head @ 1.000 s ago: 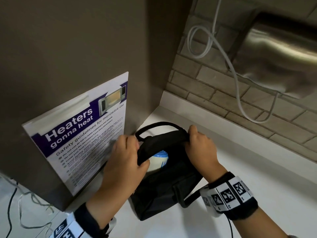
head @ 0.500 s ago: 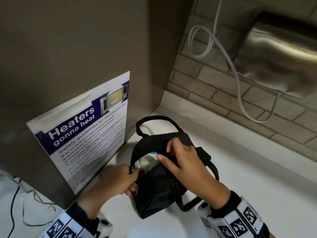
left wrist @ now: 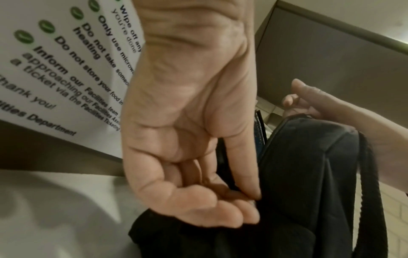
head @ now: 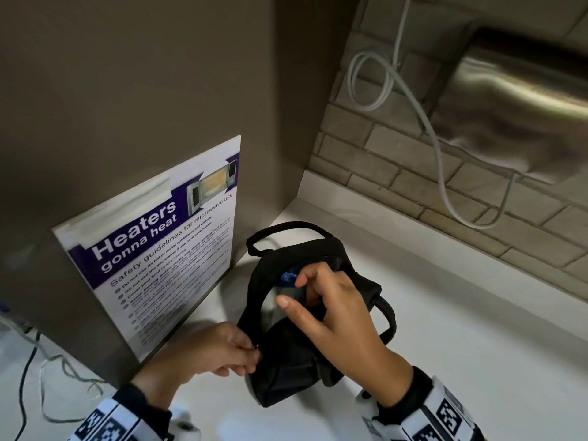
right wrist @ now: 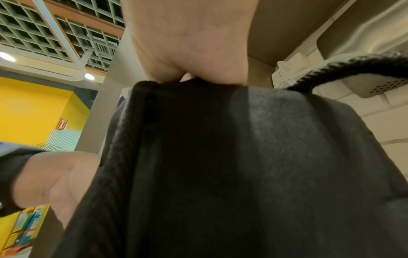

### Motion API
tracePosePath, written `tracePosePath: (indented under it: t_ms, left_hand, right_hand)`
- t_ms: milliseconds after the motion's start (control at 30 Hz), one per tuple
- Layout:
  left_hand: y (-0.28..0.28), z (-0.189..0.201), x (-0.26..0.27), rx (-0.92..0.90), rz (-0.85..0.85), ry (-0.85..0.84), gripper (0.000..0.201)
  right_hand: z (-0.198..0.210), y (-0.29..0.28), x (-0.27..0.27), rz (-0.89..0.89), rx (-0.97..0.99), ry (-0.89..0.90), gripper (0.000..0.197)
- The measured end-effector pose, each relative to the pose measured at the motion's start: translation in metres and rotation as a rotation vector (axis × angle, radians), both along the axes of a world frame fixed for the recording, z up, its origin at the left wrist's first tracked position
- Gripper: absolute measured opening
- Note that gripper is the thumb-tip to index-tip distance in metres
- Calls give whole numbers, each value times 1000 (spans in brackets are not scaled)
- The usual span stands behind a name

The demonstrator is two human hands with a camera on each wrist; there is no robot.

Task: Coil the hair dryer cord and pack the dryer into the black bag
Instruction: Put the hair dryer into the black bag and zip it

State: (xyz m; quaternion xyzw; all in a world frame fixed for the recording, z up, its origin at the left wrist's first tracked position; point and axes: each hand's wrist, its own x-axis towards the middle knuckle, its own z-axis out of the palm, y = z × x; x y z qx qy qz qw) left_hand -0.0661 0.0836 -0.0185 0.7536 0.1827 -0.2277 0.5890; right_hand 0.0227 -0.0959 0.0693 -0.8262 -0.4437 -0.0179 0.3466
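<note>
The black bag point(head: 286, 364) stands on the white counter point(head: 461, 361), its top partly open. Inside shows a bit of the white and blue hair dryer point(head: 286, 279); its cord is hidden. My left hand point(head: 251, 354) pinches a small metal zipper pull point(head: 255, 347) at the bag's near left end. The left wrist view shows those fingertips point(left wrist: 253, 197) pressed together against the bag point(left wrist: 304, 174). My right hand point(head: 296, 291) grips the edge of the opening from the right, fingers curled into it. In the right wrist view the bag point(right wrist: 243, 157) fills the frame under my palm point(right wrist: 187, 43).
A grey panel with a microwave safety poster point(head: 159, 249) stands close on the left. A brick wall behind carries a looped white cable point(head: 442, 167) and a steel wall unit point(head: 525, 106). Thin cords point(head: 31, 377) lie at lower left.
Both hands left the bag's top. The left hand dropped to the zipper end at the near left; the right hand moved onto the opening's edge. The bag turned and less of the dryer shows.
</note>
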Motion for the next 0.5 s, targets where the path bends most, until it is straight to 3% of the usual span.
tracePosePath:
  t_ms: [167, 333, 500]
  left_hand:
    - [2, 10, -1, -28, -23, 1, 24]
    - [3, 44, -2, 1, -13, -206, 23]
    - [-2, 65, -5, 129, -8, -369, 21]
  right_hand:
    - [2, -1, -3, 82, -118, -212, 33]
    - [-7, 2, -9, 151, -321, -391, 39]
    - [-21, 8, -18, 68, -220, -443, 13]
